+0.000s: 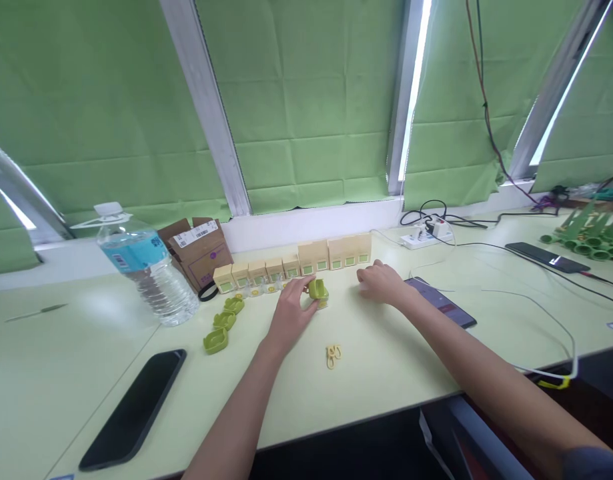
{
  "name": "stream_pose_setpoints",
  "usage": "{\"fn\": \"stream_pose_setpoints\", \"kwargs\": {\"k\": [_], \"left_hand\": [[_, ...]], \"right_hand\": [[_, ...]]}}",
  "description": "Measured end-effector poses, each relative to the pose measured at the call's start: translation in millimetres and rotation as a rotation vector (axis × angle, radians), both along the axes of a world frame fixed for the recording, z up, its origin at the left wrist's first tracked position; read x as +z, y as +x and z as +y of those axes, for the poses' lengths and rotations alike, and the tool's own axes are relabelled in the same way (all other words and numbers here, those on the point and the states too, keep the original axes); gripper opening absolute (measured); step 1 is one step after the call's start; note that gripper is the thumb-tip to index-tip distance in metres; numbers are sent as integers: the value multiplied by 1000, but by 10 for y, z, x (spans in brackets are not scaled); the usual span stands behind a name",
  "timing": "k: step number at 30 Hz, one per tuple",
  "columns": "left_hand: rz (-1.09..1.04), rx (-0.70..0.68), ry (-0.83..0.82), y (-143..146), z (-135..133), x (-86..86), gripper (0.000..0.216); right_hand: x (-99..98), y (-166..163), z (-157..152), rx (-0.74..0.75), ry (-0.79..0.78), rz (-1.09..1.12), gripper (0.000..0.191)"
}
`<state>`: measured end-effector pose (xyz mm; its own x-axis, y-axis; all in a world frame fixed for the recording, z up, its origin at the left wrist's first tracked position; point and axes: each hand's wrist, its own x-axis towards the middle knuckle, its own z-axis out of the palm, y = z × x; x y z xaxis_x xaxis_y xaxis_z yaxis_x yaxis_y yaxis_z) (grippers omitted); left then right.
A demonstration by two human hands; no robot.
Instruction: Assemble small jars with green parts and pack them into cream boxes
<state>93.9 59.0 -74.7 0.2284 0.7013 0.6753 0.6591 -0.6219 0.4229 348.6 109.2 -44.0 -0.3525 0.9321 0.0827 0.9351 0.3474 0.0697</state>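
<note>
My left hand [292,310] pinches a small green plastic cup [317,289] between thumb and fingers, with a clear part showing under it. To the right, my right hand [381,281] is low over the table, its fingers curled in; whatever they may hold is hidden. Behind the hands runs a row of small cream boxes [313,257] with green fronts. Several clear pieces with yellow [256,291] stand before its left part. Three loose green cups [216,341] lie left of my left hand. Nearer me is a little pile of cream-yellow loops [333,355].
A large water bottle [149,267] and an opened cardboard box [201,257] stand at the left, with a black phone [133,407] in front. Another phone [441,302] lies beside my right forearm. A power strip [426,235] and cables sit at the back right.
</note>
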Motion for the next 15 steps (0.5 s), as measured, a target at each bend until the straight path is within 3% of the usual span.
{"fn": "stream_pose_setpoints", "kwargs": {"k": [3, 8, 12, 15], "left_hand": [[4, -7, -5, 5, 3, -6, 52], [-12, 14, -21, 11, 6, -4, 48], [-39, 49, -37, 5, 14, -6, 46], [-38, 45, -42, 1, 25, -17, 46]], "right_hand": [[50, -70, -9, 22, 23, 180, 28], [126, -402, -90, 224, 54, 787, 24], [-31, -676, -176, 257, -64, 1278, 25], [-216, -741, -206, 240, -128, 1490, 29]]}}
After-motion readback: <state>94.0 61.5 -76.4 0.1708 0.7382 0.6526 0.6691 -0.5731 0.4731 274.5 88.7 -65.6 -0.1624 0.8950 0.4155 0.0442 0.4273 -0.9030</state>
